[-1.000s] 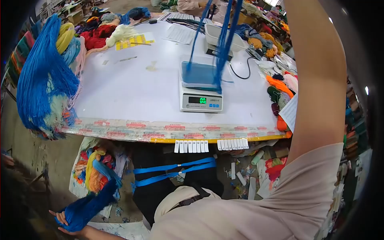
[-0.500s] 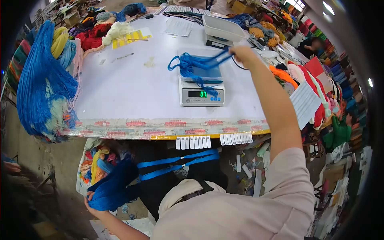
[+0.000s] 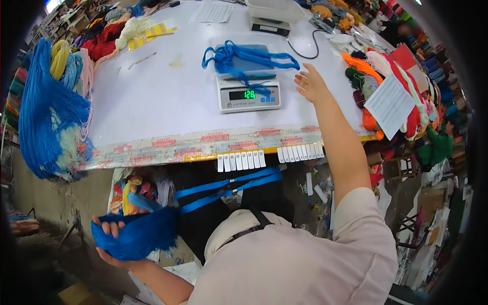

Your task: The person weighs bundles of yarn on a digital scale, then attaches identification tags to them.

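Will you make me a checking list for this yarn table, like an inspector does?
Surface: white table, taped front edge, row of small white tags hanging below it.
Job's things: blue yarn skein lies loose on the scale, green digits lit; a thick blue yarn bundle sits below the table edge.
Clutter: big blue hank draped over the left end, mixed coloured yarn piles along both sides, printed sheet, second scale with a tray.
Grippers: left hand grips the blue yarn bundle; right hand open, beside the scale, holding nothing.
Cables: black cable curls behind the scale.
Surroundings: shelves of coloured yarn at right; another person far back.
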Motion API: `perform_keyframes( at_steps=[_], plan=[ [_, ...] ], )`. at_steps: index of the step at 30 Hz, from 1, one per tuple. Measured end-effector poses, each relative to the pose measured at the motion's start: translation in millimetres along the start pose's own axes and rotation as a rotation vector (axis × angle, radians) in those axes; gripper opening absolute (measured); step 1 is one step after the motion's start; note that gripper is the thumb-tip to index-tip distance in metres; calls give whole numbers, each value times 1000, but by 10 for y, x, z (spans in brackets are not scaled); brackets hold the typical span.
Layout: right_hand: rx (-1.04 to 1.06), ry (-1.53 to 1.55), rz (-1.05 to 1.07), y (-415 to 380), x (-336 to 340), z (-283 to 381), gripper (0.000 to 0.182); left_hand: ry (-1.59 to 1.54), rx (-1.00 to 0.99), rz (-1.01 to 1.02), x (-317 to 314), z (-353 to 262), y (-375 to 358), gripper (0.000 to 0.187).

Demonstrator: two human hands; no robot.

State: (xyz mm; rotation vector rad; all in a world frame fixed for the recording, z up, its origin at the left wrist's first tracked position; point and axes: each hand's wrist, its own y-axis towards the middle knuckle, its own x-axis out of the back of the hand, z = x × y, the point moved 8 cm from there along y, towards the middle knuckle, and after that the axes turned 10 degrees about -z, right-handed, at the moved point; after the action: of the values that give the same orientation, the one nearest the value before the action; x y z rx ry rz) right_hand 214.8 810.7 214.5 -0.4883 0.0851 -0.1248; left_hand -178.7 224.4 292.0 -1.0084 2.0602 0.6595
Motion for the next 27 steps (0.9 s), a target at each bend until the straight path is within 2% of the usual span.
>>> perform_keyframes(
  at_steps=[1, 3, 6, 7, 9, 12, 15, 17, 18, 20, 21, 22, 23, 24, 25, 27],
  plan=[
    [0, 2, -17, 5, -22, -12, 73, 116, -56, -65, -17, -60, 9, 72],
    [-11, 2, -19, 8, -68, -10, 73, 101, -47, -26, 127, -178, 108, 77],
    [-7, -4, -38, 66, -107, 30, 75, 370, -110, 57, 149, -324, 233, 77],
    [-10, -18, -41, 71, -113, 51, 76, 372, -109, 56, 161, -355, 258, 77],
    [-15, -33, -43, 76, -138, 90, 77, 606, -239, 45, 127, -482, 316, 76],
    [-27, -50, -79, 61, -167, 102, 78, 740, -319, 74, -48, -543, 424, 76],
    [-41, -49, -135, 67, -176, 122, 67, 822, -411, 67, -285, -580, 551, 75],
    [9, -60, -100, 107, -202, 135, 45, 450, -334, 86, -310, -593, 647, 76],
    [80, -87, -132, 346, -156, 147, 28, 132, -180, 167, -379, -481, 705, 74],
    [357, -6, -114, 696, -68, 378, 22, -294, 99, 254, -538, -201, 786, 69],
    [492, -93, -269, 329, -150, 584, 17, -219, 137, 204, -515, -79, 808, 68],
    [907, -258, -199, 58, -409, 824, 15, -139, 166, 140, -449, 43, 816, 66],
    [760, 82, 25, -182, -736, 811, 13, 70, 84, 71, -334, 130, 850, 62],
    [616, 319, 106, -870, -1148, 760, 13, 284, 19, -4, -219, 220, 880, 59],
    [506, 279, 348, -1262, -1609, 612, 14, 386, -7, -48, -450, 282, 838, 59],
    [307, 117, 772, -2242, -2276, 264, 20, 354, 61, 84, -530, 503, 882, 65]
  ],
)
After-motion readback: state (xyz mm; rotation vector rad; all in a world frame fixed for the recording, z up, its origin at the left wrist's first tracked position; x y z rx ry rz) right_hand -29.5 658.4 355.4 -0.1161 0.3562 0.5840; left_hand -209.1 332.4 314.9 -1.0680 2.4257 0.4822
